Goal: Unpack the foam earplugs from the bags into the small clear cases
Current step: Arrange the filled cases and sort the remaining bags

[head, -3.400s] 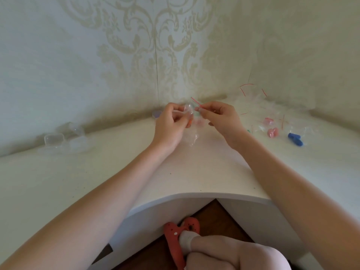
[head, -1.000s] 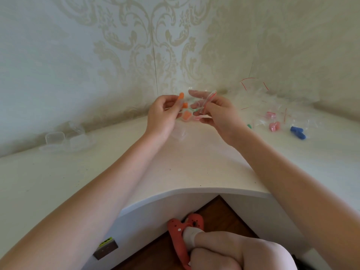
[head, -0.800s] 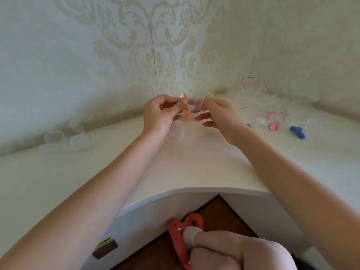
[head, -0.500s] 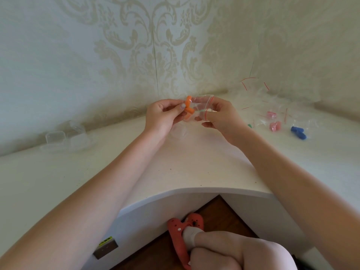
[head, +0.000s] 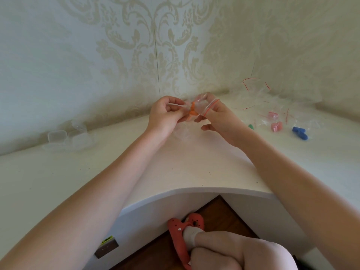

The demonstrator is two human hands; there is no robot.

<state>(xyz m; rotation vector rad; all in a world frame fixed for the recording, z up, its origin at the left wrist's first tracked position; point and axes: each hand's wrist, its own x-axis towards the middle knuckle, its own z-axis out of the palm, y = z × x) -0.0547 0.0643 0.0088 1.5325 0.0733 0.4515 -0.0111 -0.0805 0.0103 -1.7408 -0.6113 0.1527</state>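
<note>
Above the middle of the white corner desk (head: 194,166), my left hand (head: 165,114) and my right hand (head: 218,115) meet. Between them is a small clear zip bag (head: 204,106) with a red seal strip, which my right hand pinches at its mouth. My left hand pinches orange foam earplugs (head: 192,112) at the bag's other end. A small clear case (head: 182,131) lies on the desk just below the hands, partly hidden by my left wrist.
Several empty clear cases (head: 68,138) sit at the far left by the wall. At the right lie a heap of clear bags (head: 259,98), pink earplugs (head: 276,126), blue earplugs (head: 301,133) and a green earplug (head: 251,126). The desk's curved front edge is near me.
The orange earplugs, held up free in my left fingers a second ago, now sit low between both hands against the bag. Both hands have dropped slightly and drawn closer together.
</note>
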